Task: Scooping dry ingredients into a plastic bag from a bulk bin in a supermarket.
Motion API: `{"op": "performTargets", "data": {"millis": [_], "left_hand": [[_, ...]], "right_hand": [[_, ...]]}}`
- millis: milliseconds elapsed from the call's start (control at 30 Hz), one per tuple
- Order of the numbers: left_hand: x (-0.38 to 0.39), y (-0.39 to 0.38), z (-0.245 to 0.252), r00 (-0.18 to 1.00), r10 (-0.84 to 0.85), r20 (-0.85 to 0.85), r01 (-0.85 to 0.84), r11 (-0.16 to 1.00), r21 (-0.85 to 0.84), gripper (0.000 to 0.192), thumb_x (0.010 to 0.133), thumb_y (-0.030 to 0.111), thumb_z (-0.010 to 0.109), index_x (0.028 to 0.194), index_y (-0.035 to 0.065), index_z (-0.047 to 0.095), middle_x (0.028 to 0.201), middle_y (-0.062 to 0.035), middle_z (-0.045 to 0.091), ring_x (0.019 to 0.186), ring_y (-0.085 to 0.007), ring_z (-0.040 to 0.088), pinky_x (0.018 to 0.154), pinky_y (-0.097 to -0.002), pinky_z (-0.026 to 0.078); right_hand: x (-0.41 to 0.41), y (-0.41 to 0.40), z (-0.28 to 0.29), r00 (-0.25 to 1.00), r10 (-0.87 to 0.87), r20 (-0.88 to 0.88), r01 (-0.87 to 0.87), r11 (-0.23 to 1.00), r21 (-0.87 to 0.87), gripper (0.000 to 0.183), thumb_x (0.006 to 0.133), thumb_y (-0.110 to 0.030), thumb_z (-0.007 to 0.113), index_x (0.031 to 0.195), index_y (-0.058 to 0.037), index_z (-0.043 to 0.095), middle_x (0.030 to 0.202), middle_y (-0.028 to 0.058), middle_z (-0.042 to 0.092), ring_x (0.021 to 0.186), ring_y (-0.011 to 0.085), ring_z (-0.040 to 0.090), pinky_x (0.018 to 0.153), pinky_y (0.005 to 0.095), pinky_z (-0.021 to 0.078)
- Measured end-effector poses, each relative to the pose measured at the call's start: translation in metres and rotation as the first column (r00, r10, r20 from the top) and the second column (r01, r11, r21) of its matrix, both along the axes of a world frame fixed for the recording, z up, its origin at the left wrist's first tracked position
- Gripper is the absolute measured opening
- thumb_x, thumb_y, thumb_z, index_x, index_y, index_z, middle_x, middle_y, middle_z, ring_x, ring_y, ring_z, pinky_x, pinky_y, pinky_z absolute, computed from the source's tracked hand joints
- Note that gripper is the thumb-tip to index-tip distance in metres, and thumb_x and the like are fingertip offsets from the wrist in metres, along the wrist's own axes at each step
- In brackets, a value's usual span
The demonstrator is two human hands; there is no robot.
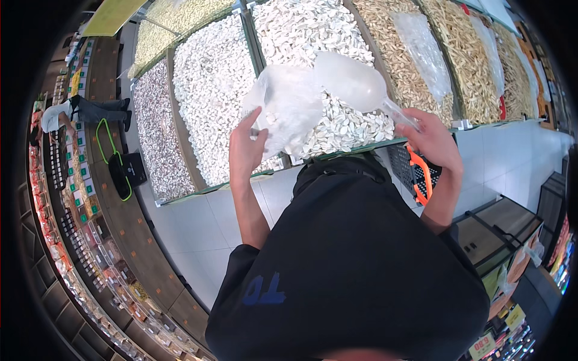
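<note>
My left hand [247,146] holds a thin clear plastic bag [293,101] by its left side, thumb and forefinger on the film. A few pale pieces show inside the bag. Gripped by its handle in my right hand [431,135] is a translucent plastic scoop [354,83], whose front edge meets the bag's right side. Whether anything lies in the scoop, I cannot tell. Both are above a bin of white pumpkin seeds [311,29]. Small white kernels or seeds fill the bin [214,90] to the left.
Bins of brown-shelled seeds [384,27] stand at the right, one with a plastic sheet [424,54] on top. A black basket with an orange handle [422,176] is below my right forearm. Far left, a person [90,110] bends at shelves near a green-handled basket [122,176].
</note>
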State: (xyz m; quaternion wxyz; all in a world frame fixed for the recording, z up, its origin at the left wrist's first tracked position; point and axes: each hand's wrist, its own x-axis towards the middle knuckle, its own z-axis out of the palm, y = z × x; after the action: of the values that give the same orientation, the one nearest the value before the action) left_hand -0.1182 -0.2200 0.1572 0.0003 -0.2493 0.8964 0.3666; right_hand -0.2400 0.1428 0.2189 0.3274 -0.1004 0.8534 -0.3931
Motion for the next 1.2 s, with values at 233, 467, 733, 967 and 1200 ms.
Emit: {"op": "performTargets", "data": {"millis": [233,467,733,967,1200], "left_hand": [[-0.002,0.033,0.031,0.975,-0.162,-0.154,0.202,0.933,0.297,0.073,0.082,-0.002,0.076,0.150,0.0055,0.049,0.089,-0.0122,0.074,0.080,-0.0153,0.071,0.072,-0.0311,0.059],[0.003,0.021,0.034,0.985,-0.171,-0.036,0.170,0.895,0.413,0.094,0.079,-0.007,0.074,0.160,0.0041,0.026,0.132,-0.0194,0.063,0.109,-0.0217,0.069,0.070,-0.0292,0.062],[0.007,0.023,0.041,0.980,-0.197,-0.039,0.194,0.881,0.432,0.104,0.076,-0.011,0.072,0.162,0.0054,0.017,0.162,-0.0180,0.034,0.129,-0.0290,0.060,0.068,-0.0277,0.063],[0.007,0.024,0.044,0.978,-0.205,0.032,0.165,0.863,0.477,0.113,0.073,-0.007,0.078,0.164,0.0072,0.012,0.157,-0.0260,0.040,0.136,-0.0276,0.055,0.060,-0.0238,0.053],[0.010,0.024,0.037,0.978,-0.208,0.009,0.182,0.876,0.447,0.106,0.078,-0.009,0.072,0.163,0.0062,0.012,0.161,-0.0234,0.033,0.137,-0.0304,0.053,0.067,-0.0262,0.060]], "right_hand": [[-0.010,0.012,0.000,0.977,-0.212,-0.031,0.212,0.977,-0.022,0.039,0.097,-0.027,0.066,0.124,0.0009,0.067,0.064,-0.0004,0.055,0.058,0.0065,0.048,0.054,0.0272,0.0399],[-0.020,0.019,-0.055,0.977,-0.204,-0.068,0.209,0.975,0.079,0.039,0.094,-0.033,0.068,0.112,0.0018,0.071,0.067,0.0022,0.059,0.060,0.0117,0.054,0.059,0.0321,0.0446],[-0.009,-0.003,-0.162,0.889,-0.417,0.189,0.429,0.903,-0.030,0.035,0.095,-0.033,0.067,0.106,0.0006,0.072,0.071,0.0049,0.062,0.060,0.0110,0.055,0.054,0.0300,0.0424],[0.002,-0.032,-0.194,0.803,-0.433,0.409,0.534,0.828,-0.171,0.033,0.097,-0.030,0.064,0.102,0.0016,0.068,0.071,0.0033,0.059,0.057,0.0072,0.051,0.049,0.0262,0.0376],[-0.020,-0.027,-0.199,0.865,-0.240,-0.441,0.332,0.932,0.144,0.042,0.093,-0.028,0.065,0.125,-0.0024,0.064,0.104,0.0248,0.072,0.101,0.0444,0.068,0.088,0.0533,0.0527]]}}
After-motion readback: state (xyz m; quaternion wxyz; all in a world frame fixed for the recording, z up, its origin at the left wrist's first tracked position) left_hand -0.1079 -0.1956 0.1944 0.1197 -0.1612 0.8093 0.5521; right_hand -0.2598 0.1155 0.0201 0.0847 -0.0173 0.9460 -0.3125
